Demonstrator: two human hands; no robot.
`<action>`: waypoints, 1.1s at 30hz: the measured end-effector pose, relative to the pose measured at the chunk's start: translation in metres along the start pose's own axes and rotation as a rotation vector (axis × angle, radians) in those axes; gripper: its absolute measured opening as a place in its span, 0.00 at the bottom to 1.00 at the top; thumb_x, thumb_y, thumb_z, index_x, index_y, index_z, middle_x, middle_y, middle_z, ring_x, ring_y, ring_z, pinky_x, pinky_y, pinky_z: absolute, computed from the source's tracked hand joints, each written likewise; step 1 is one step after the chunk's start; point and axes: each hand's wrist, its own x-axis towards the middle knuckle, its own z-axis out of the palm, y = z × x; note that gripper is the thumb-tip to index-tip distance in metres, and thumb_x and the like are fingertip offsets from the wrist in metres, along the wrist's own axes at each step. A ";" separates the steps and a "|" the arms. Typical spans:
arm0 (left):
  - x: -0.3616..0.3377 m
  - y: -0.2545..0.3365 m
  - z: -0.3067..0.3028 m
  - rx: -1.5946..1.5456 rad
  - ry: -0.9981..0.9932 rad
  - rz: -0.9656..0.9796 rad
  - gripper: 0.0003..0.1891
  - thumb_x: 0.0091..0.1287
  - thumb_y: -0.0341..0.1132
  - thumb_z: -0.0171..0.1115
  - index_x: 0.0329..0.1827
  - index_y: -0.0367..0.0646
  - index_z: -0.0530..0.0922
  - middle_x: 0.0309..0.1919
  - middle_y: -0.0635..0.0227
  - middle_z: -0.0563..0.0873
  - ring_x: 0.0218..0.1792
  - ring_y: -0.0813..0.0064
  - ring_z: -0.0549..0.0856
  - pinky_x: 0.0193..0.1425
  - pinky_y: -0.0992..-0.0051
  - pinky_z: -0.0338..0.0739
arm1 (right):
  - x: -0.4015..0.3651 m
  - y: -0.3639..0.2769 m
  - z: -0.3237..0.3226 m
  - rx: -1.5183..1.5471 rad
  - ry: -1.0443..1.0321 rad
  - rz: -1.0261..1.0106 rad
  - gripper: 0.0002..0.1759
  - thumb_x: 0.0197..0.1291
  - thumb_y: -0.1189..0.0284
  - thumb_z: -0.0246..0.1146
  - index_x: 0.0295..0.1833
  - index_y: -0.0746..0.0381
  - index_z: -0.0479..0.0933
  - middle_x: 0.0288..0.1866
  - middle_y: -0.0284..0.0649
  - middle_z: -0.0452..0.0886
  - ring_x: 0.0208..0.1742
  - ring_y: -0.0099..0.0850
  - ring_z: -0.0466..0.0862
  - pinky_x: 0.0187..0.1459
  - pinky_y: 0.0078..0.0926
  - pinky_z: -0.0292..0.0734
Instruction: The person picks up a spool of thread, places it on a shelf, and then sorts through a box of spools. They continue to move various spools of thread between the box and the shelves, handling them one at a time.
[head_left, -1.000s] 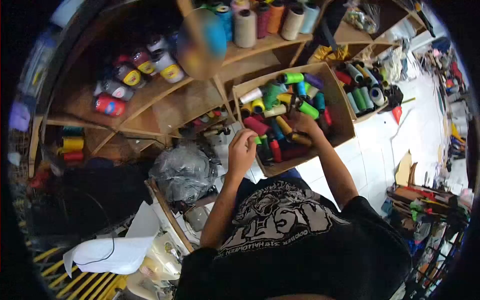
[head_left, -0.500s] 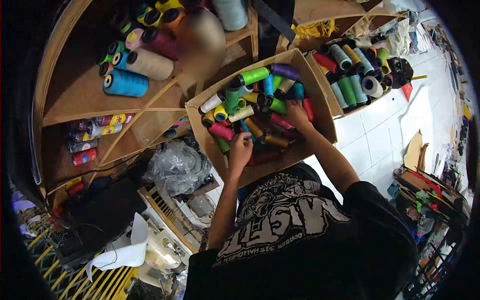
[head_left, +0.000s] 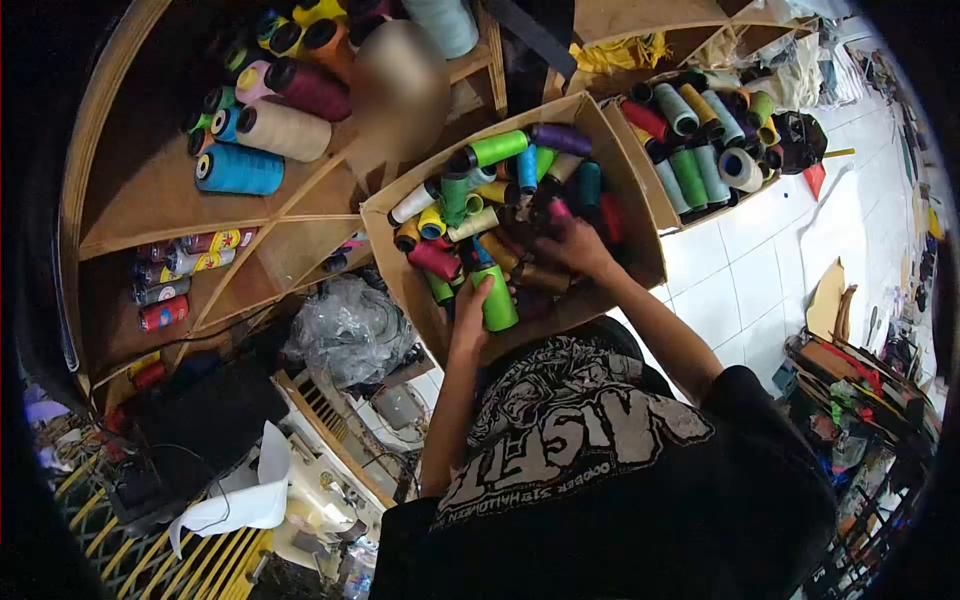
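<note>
My left hand (head_left: pixel 472 312) is wrapped round a bright green thread spool (head_left: pixel 495 298) at the near side of a cardboard box (head_left: pixel 640 225). Inside the box my right hand (head_left: pixel 580 250) reaches down among the spools, its fingers blurred and partly hidden. Just beyond those fingers is a pink thread spool (head_left: pixel 558 210), smeared by motion; whether the hand grips it does not show. Around both hands lie many spools, including a lime green spool (head_left: pixel 497 149), a purple spool (head_left: pixel 560 138), a teal spool (head_left: pixel 588 184) and a crimson spool (head_left: pixel 434 260).
A second box of spools (head_left: pixel 690 180) stands to the right. Wooden shelves (head_left: pixel 130 215) at the left hold more thread, such as a blue spool (head_left: pixel 240 169). A plastic bag (head_left: pixel 350 330) lies below them, near a sewing machine (head_left: pixel 320 500). White floor tiles (head_left: pixel 740 270) show at right.
My left hand now holds a bright green spool that was not in it before. My right hand has drawn back toward me and left, and the spools near it have shifted.
</note>
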 end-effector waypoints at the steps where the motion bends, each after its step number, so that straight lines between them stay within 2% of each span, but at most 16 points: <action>1: -0.003 -0.002 -0.003 -0.070 0.019 -0.013 0.19 0.68 0.40 0.57 0.58 0.40 0.71 0.43 0.63 0.82 0.38 0.69 0.84 0.39 0.67 0.82 | 0.011 0.021 0.019 -0.182 0.190 -0.043 0.31 0.52 0.58 0.65 0.55 0.68 0.70 0.44 0.51 0.77 0.48 0.49 0.77 0.52 0.41 0.74; 4: -0.008 0.002 -0.010 -0.043 0.053 0.004 0.20 0.68 0.40 0.56 0.61 0.42 0.69 0.44 0.63 0.82 0.38 0.70 0.83 0.38 0.67 0.82 | 0.030 0.038 0.042 -0.515 0.219 0.080 0.34 0.53 0.58 0.63 0.60 0.67 0.64 0.51 0.54 0.74 0.53 0.53 0.75 0.54 0.43 0.73; 7: -0.013 0.015 -0.010 -0.011 0.100 0.060 0.19 0.67 0.38 0.57 0.59 0.41 0.69 0.42 0.63 0.81 0.37 0.68 0.83 0.38 0.66 0.82 | 0.045 0.041 0.052 -0.425 0.346 0.185 0.26 0.53 0.67 0.62 0.55 0.68 0.67 0.50 0.48 0.71 0.53 0.47 0.75 0.51 0.43 0.75; 10: -0.013 0.023 -0.013 -0.085 0.133 0.039 0.18 0.66 0.37 0.59 0.57 0.41 0.70 0.41 0.62 0.81 0.36 0.67 0.83 0.38 0.66 0.82 | 0.055 0.033 0.052 -0.503 0.236 0.299 0.25 0.54 0.67 0.61 0.55 0.70 0.66 0.52 0.50 0.69 0.54 0.46 0.74 0.49 0.43 0.76; 13: -0.010 0.019 -0.020 -0.170 0.127 0.045 0.18 0.66 0.38 0.59 0.56 0.41 0.71 0.40 0.62 0.82 0.36 0.67 0.84 0.38 0.66 0.82 | 0.053 0.030 0.046 -0.549 0.161 0.309 0.26 0.54 0.70 0.61 0.56 0.71 0.64 0.52 0.52 0.68 0.54 0.45 0.74 0.46 0.43 0.78; 14: -0.008 0.016 -0.021 -0.195 0.120 0.060 0.17 0.66 0.38 0.59 0.55 0.41 0.71 0.40 0.62 0.82 0.36 0.67 0.84 0.38 0.66 0.82 | 0.050 0.029 0.047 -0.538 0.144 0.267 0.29 0.54 0.73 0.61 0.59 0.73 0.61 0.52 0.53 0.68 0.54 0.47 0.74 0.45 0.45 0.79; 17: -0.007 0.010 -0.018 -0.196 0.105 0.080 0.16 0.66 0.39 0.59 0.53 0.41 0.72 0.40 0.62 0.82 0.38 0.66 0.84 0.37 0.66 0.82 | 0.045 0.043 0.063 -0.476 0.247 0.269 0.33 0.52 0.73 0.63 0.61 0.72 0.58 0.54 0.56 0.67 0.57 0.51 0.72 0.50 0.48 0.76; 20: -0.006 0.001 -0.022 -0.193 0.055 0.040 0.17 0.67 0.40 0.58 0.55 0.43 0.70 0.43 0.62 0.82 0.39 0.65 0.84 0.37 0.64 0.82 | 0.036 0.019 0.047 -0.255 0.148 0.427 0.36 0.52 0.71 0.63 0.64 0.70 0.55 0.57 0.55 0.68 0.60 0.53 0.70 0.54 0.49 0.73; 23: -0.003 -0.007 -0.021 -0.133 0.060 -0.019 0.17 0.66 0.40 0.60 0.54 0.43 0.71 0.42 0.63 0.82 0.37 0.66 0.84 0.36 0.64 0.82 | 0.041 0.023 0.048 -0.230 0.071 0.439 0.36 0.49 0.67 0.65 0.62 0.67 0.61 0.59 0.54 0.69 0.63 0.54 0.68 0.58 0.48 0.71; 26: -0.007 -0.011 -0.014 -0.057 0.109 0.007 0.15 0.64 0.39 0.62 0.49 0.42 0.74 0.37 0.65 0.83 0.34 0.70 0.84 0.35 0.68 0.82 | 0.037 0.025 0.048 -0.323 0.076 0.258 0.31 0.47 0.64 0.67 0.56 0.67 0.69 0.55 0.51 0.75 0.59 0.50 0.73 0.56 0.45 0.73; 29: -0.017 -0.005 -0.005 -0.047 0.136 0.008 0.14 0.62 0.39 0.64 0.46 0.41 0.75 0.34 0.67 0.83 0.31 0.73 0.84 0.34 0.70 0.81 | 0.028 0.002 0.030 -0.262 -0.061 0.176 0.28 0.46 0.62 0.69 0.50 0.68 0.73 0.50 0.50 0.79 0.53 0.49 0.79 0.53 0.42 0.76; 32: -0.020 -0.010 -0.010 -0.098 0.141 0.006 0.14 0.64 0.39 0.63 0.48 0.42 0.74 0.36 0.67 0.83 0.32 0.72 0.84 0.35 0.69 0.81 | 0.019 0.000 0.027 -0.131 -0.148 -0.053 0.28 0.46 0.61 0.69 0.50 0.67 0.74 0.43 0.48 0.82 0.45 0.44 0.83 0.49 0.36 0.78; 33: -0.018 -0.014 -0.016 -0.134 0.135 -0.011 0.15 0.65 0.38 0.62 0.50 0.42 0.73 0.37 0.66 0.82 0.34 0.71 0.84 0.37 0.68 0.81 | 0.021 0.004 0.031 0.071 -0.252 -0.103 0.29 0.46 0.60 0.69 0.51 0.67 0.74 0.42 0.49 0.82 0.45 0.43 0.83 0.49 0.35 0.77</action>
